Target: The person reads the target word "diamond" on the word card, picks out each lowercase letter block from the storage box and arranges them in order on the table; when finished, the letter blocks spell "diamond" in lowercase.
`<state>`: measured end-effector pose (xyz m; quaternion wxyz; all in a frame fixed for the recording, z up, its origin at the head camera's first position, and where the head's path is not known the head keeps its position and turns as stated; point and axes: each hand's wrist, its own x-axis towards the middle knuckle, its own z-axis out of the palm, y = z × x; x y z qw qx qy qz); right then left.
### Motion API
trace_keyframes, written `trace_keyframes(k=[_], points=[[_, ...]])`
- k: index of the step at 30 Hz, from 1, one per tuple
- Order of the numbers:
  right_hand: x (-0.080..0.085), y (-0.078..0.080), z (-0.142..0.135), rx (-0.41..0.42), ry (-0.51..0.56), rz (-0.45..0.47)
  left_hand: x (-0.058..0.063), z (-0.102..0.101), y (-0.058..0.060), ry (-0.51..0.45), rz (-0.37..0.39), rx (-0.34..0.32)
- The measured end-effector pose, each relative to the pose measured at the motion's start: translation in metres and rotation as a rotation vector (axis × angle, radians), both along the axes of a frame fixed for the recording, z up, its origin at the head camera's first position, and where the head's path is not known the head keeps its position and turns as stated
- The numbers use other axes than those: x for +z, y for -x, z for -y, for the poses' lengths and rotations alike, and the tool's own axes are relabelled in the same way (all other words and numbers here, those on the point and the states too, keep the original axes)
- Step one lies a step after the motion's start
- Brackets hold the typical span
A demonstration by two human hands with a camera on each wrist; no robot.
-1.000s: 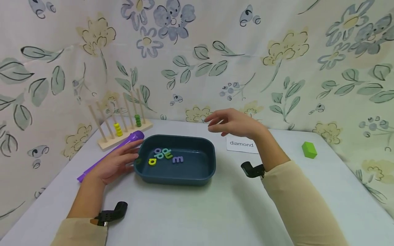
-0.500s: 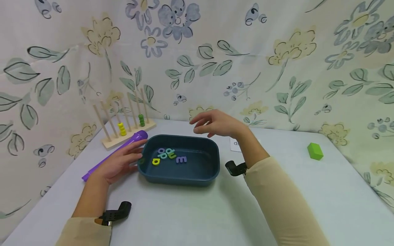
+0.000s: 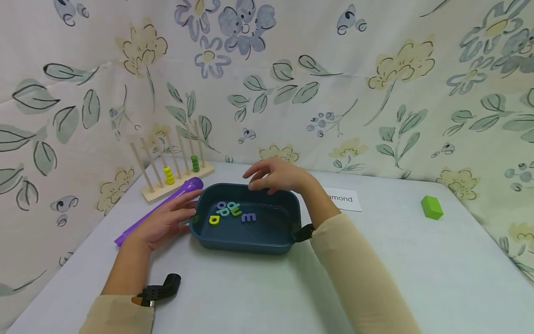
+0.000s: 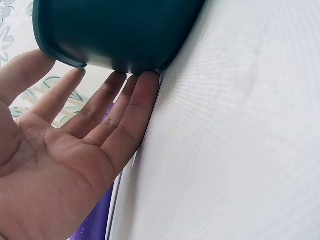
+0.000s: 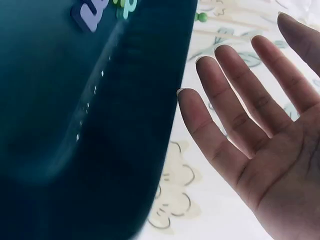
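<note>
A floral cloth (image 3: pixel 267 116) is hanging behind a white table (image 3: pixel 242 292), where toy letters (image 3: pixel 248 215), a wooden bead stand (image 3: pixel 178 182) and a word card (image 3: pixel 344 199) are suggesting a learning corner.

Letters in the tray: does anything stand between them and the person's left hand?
Yes, the tray's left wall does: the left hand is on its outer side, while the letters lie inside, on the bottom.
</note>
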<state>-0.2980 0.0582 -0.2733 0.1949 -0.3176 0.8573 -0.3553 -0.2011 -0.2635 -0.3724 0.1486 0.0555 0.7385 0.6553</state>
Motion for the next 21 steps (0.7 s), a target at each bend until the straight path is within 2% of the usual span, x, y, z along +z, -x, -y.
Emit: trace_keyframes(k=[10,17,21], points=[[-0.009,0.004,0.02,0.072,-0.108,0.027,-0.001,0.0,0.001,0.004,0.012,0.013],[-0.015,0.004,0.037,0.13,-0.214,0.091,0.0,0.0,-0.001,0.006,0.007,0.009],[-0.021,0.005,0.046,0.159,-0.291,0.063,0.001,-0.001,-0.002,0.01,0.008,0.006]])
